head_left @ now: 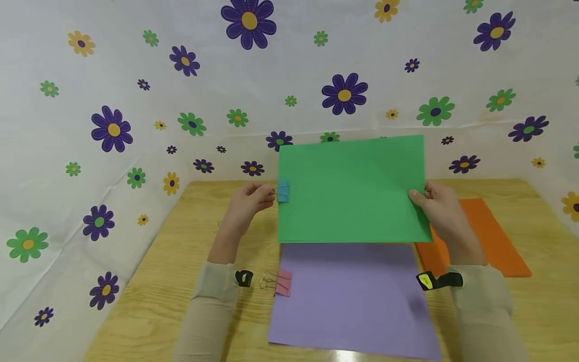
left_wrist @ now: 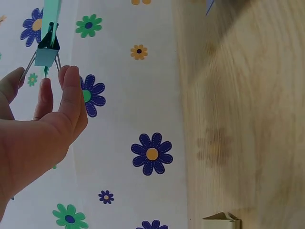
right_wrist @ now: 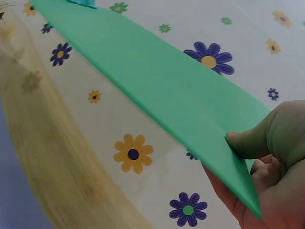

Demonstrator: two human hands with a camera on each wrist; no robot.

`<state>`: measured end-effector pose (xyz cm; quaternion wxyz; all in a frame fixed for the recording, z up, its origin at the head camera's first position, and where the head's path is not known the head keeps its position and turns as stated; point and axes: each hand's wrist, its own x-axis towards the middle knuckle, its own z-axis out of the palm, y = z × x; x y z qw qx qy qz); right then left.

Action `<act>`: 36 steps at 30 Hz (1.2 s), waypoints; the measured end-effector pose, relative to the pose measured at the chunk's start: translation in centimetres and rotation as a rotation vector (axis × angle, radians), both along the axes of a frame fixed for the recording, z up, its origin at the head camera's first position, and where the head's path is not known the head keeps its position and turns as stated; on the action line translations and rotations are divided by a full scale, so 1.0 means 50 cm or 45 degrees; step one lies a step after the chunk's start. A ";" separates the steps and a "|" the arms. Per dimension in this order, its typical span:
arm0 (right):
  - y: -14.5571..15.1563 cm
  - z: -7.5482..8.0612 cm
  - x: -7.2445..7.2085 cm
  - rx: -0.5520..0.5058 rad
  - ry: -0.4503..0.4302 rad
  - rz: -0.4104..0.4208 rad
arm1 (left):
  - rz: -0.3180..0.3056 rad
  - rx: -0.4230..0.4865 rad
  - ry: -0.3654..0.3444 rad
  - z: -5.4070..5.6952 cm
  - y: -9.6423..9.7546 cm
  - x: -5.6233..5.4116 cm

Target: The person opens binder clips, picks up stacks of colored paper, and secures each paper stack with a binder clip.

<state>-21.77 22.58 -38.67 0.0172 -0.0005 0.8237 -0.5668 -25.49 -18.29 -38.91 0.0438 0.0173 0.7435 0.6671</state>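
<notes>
A stack of green paper (head_left: 353, 191) is held up in the air, tilted toward the head camera. On its left edge sits a light blue binder clip (head_left: 283, 191). My left hand (head_left: 251, 201) pinches the clip's wire handles, thumb on one and fingertips at the other, as the left wrist view shows with the clip (left_wrist: 45, 56) biting the paper's edge. At the right edge my right hand (head_left: 441, 208) grips the green paper, its thumb (right_wrist: 250, 143) on the front face and the fingers behind.
Below the green paper, purple paper (head_left: 348, 301) lies on the wooden table (head_left: 149, 281), with a pink binder clip (head_left: 283, 282) on its left edge. Orange paper (head_left: 493, 241) lies at the right, partly behind the right forearm. A flowered white cloth (head_left: 289, 65) hangs behind.
</notes>
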 end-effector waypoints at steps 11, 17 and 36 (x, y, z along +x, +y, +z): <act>0.001 -0.029 -0.050 -0.022 -0.159 0.045 | -0.012 -0.073 -0.078 -0.004 0.017 -0.064; -0.008 -0.042 -0.075 0.138 -0.189 -0.005 | 0.001 -0.154 -0.110 -0.030 0.024 -0.087; -0.021 -0.085 -0.096 0.248 -0.301 -0.017 | 0.073 -0.335 -0.066 -0.087 0.050 -0.099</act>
